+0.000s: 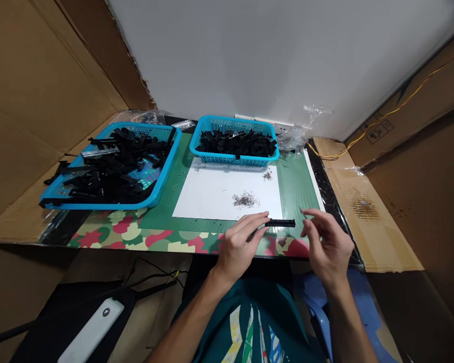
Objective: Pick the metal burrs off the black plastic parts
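My left hand (pixel 240 242) pinches the left end of a slim black part (pixel 283 223), held level above the table's front edge. To the right of the part's free end is my right hand (pixel 327 242), its fingers curled and the thumb near the index finger; whether something tiny sits between them is too small to tell. Beyond the hands lies a white sheet (pixel 208 196) with a pile of small thin metal pieces (pixel 245 199) and a smaller pile (pixel 267 176) behind it.
Two blue baskets hold black parts: a large one (pixel 159 189) at the left and a smaller one (pixel 234 158) at the back. Cardboard walls (pixel 423 181) stand on both sides. Clear plastic bags (pixel 292 138) lie at the back right.
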A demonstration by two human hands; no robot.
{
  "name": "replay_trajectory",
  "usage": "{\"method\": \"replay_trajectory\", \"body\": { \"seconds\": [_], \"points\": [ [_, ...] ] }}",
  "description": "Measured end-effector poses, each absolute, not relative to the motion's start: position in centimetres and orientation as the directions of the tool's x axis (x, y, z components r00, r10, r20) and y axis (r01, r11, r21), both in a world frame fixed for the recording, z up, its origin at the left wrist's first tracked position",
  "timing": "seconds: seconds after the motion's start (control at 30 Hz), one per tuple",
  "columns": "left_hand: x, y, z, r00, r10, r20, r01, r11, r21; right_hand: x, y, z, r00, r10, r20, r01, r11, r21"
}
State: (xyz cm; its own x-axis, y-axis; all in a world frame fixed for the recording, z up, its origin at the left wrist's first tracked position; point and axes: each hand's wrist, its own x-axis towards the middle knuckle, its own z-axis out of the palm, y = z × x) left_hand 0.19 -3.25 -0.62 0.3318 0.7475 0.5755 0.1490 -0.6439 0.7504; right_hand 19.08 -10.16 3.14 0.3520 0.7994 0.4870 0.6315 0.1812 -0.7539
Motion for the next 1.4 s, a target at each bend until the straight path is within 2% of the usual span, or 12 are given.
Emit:
{"method": "replay_trajectory", "body": {
  "seconds": [0.13,0.23,0.3,0.4,0.53,0.6,0.73,0.83,1.03,1.4],
  "points": [
    [0.1,-3.4,-0.7,0.306,0.750,0.587,0.133,-0.644,0.753,19.5,-10.2,4.8,0.071,0.839,0.539,0.742,0.317,-0.591],
    [0.0,-3.4,-0.6,0.286,0.758,0.587,0.139,-0.639,0.757,19.7,-10.0,5.5,-0.001,0.843,0.538,0.766,0.347,-0.542],
    [0.0,-3.3,-0.4,0.278,0.759,0.588,0.148,-0.639,0.755,19.8,-10.0,5.4,0.024,0.842,0.540,0.762,0.334,-0.555],
    [0.0,-3.3,-0.3,0.283,0.775,0.566,0.191,-0.623,0.758,20.2,-9.7,4.7,0.163,0.837,0.523,0.742,0.245,-0.624],
    [0.0,-3.4,-0.4,0.321,0.784,0.531,0.259,-0.612,0.747,21.4,-7.6,3.8,0.305,0.878,0.369,0.659,0.085,-0.748],
    [0.0,-3.4,-0.4,0.325,0.790,0.520,0.273,-0.605,0.748,22.2,-5.6,3.6,0.267,0.913,0.307,0.629,0.077,-0.774],
    [-0.2,-3.2,-0.2,0.271,0.834,0.480,0.269,-0.544,0.795,23.7,-0.2,2.9,0.099,0.972,0.214,0.691,0.088,-0.717],
    [-0.4,-2.8,0.1,0.225,0.878,0.422,0.250,-0.470,0.846,24.2,3.8,2.1,0.059,0.990,0.128,0.714,0.048,-0.699],
    [-1.1,-2.1,0.5,0.150,0.917,0.369,0.221,-0.395,0.892,23.5,7.3,0.3,0.067,0.981,0.182,0.693,0.085,-0.716],
    [-1.4,0.7,2.8,0.136,0.862,0.488,0.373,-0.501,0.781,23.6,7.0,-1.4,0.039,0.978,0.204,0.671,0.125,-0.731]
  ]
}}
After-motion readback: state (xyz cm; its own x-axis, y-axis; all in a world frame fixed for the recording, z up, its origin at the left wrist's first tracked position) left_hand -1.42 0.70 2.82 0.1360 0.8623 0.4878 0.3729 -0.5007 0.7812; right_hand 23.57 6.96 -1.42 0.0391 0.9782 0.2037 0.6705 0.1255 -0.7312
